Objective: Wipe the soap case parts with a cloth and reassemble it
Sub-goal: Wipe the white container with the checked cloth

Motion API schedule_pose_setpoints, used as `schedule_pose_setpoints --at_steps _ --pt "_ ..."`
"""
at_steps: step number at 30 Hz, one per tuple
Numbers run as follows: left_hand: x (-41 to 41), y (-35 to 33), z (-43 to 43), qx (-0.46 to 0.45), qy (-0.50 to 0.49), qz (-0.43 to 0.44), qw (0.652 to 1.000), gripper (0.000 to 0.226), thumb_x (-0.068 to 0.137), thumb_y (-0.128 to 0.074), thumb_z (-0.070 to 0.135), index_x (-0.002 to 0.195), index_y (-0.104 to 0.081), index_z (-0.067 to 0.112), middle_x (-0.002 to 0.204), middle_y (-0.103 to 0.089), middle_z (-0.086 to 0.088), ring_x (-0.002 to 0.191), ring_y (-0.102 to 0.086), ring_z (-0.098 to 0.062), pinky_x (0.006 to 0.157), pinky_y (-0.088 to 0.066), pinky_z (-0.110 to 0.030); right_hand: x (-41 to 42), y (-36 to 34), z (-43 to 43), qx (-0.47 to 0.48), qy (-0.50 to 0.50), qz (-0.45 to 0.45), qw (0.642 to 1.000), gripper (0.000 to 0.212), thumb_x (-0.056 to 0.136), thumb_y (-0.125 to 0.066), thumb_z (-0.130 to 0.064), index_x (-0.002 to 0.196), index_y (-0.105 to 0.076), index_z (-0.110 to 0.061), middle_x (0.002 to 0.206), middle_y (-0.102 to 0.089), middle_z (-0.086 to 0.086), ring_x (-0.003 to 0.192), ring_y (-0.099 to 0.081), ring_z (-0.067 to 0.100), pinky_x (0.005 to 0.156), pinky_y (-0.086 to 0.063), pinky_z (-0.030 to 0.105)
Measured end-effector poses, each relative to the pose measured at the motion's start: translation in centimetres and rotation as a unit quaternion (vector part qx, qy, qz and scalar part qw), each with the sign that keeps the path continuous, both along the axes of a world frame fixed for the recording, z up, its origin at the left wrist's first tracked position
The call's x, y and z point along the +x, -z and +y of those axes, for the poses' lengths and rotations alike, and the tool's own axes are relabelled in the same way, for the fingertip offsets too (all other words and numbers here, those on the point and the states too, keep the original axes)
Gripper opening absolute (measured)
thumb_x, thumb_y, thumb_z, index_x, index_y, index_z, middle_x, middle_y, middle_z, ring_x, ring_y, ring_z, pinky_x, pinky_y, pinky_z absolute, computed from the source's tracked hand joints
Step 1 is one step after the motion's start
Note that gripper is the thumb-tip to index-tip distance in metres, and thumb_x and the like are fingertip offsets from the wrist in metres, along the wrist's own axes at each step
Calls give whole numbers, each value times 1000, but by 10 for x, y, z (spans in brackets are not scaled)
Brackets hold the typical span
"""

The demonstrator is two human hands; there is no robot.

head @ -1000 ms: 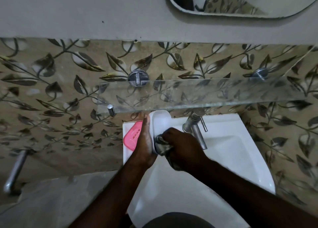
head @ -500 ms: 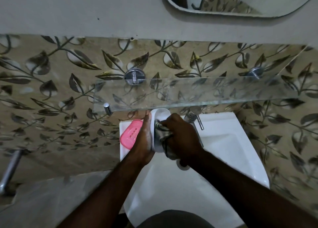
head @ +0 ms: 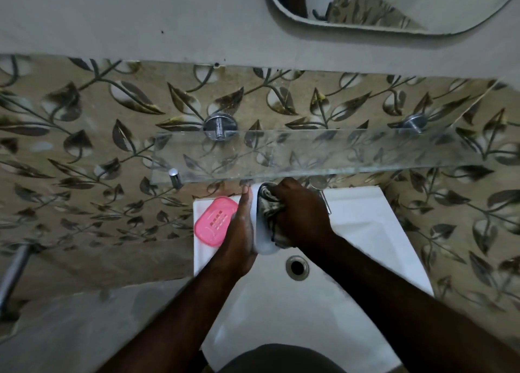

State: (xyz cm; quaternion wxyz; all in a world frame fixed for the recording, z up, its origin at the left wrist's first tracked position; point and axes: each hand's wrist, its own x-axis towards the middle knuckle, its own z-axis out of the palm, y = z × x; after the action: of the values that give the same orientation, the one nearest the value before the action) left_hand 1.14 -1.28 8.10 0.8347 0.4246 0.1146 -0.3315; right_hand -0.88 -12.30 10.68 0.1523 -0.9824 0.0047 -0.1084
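The white case (head: 261, 232) stands on edge over the sink (head: 371, 232), just under the front edge of the glass shelf (head: 323, 153). My left hand (head: 241, 239) holds it from its 9 o'clock side; one of the fingers (head: 246, 201) lies straight up along the rim, and the others are hidden behind the case. My right hand (head: 302, 215) comes in from 3 o'clock with its fingers clenched round a bunched, patterned cloth (head: 269, 207), which is pressed into the hollow of the case near its top end. A strip of white shows between the two hands, and the rounded lower end of the case pokes out below the cloth.

At 9 o'clock from the case, just beyond my left hand, the pink lid (head: 215, 221) lies flat on the sink's back corner, slots up. The drain (head: 297, 267) sits at 5 o'clock, near the case but below it. A bit of the metal tap (head: 327, 203) shows at 3 o'clock behind my right knuckles. The leaf-patterned tiles (head: 84, 147) run behind the shelf, and a mirror (head: 394, 4) hangs at 1 o'clock, well above
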Motion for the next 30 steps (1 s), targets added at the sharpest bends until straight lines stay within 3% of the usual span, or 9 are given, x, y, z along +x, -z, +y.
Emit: schedule_pose_setpoints --at_steps 4,7,12,17,20,23,25,27,30 --pt "7 4 10 38 -36 1 999 71 79 -46 67 123 -62 15 109 -73 -14 92 -72 -26 72 -59 -38 -12 8 20 30 -34 119 992 7 80 -61 -23 84 -62 -18 91 -62 7 86 -63 32 69 -43 35" --pt "9 9 14 66 -53 -21 996 79 67 -53 70 125 -62 16 108 -73 -15 98 -70 -31 86 -56 -46 -23 16 17 75 -40 184 979 18 73 -54 -36 65 -51 -20 66 -56 -4 67 -62 21 60 -43 30" --pt "6 4 5 28 1 -51 998 50 98 -32 50 84 -68 19 66 -74 3 60 -71 -8 50 -56 -21 -12 15 13 234 121 75 962 30 86 -53 -37 67 -59 -16 64 -66 2 63 -66 24 60 -55 39" --pt "13 3 3 92 8 -77 993 54 92 -40 57 112 -68 15 108 -74 -11 95 -72 -22 72 -57 -30 -5 2 18 277 81 -12 957 20 85 -59 -9 67 -56 -18 72 -62 0 71 -63 20 63 -47 31" --pt "14 3 8 64 -8 -54 996 51 95 -40 53 111 -69 14 101 -75 -11 90 -73 -23 76 -59 -32 -12 13 19 293 -54 -4 955 18 76 -60 -1 90 -65 -12 104 -55 -1 95 -59 14 81 -49 31" --pt "14 6 11 44 -16 -17 999 54 95 -39 55 99 -70 10 86 -76 -12 75 -73 -22 69 -59 -34 -20 23 7 212 -142 58 965 30 81 -62 -6 111 -63 -11 123 -53 4 106 -58 20 84 -50 33" --pt "12 4 9 44 -8 6 999 64 92 -36 63 105 -68 9 90 -75 -13 77 -73 -24 69 -59 -38 -18 22 0 45 -157 65 984 47 79 -69 -17 124 -55 -17 127 -52 6 102 -60 28 73 -51 32" --pt "9 0 2 59 16 33 998 68 90 -32 68 117 -64 14 99 -73 -12 84 -71 -26 69 -58 -42 -14 15 0 -114 -116 38 986 51 78 -62 -32 126 -53 -19 120 -55 9 89 -62 32 58 -50 34" --pt "6 -6 -8 81 -12 42 996 60 92 -37 65 121 -61 18 115 -69 -11 92 -68 -22 68 -54 -37 -9 3 6 -185 -49 7 981 56 74 -43 -40 121 -60 -15 103 -59 10 77 -62 31 48 -43 33"
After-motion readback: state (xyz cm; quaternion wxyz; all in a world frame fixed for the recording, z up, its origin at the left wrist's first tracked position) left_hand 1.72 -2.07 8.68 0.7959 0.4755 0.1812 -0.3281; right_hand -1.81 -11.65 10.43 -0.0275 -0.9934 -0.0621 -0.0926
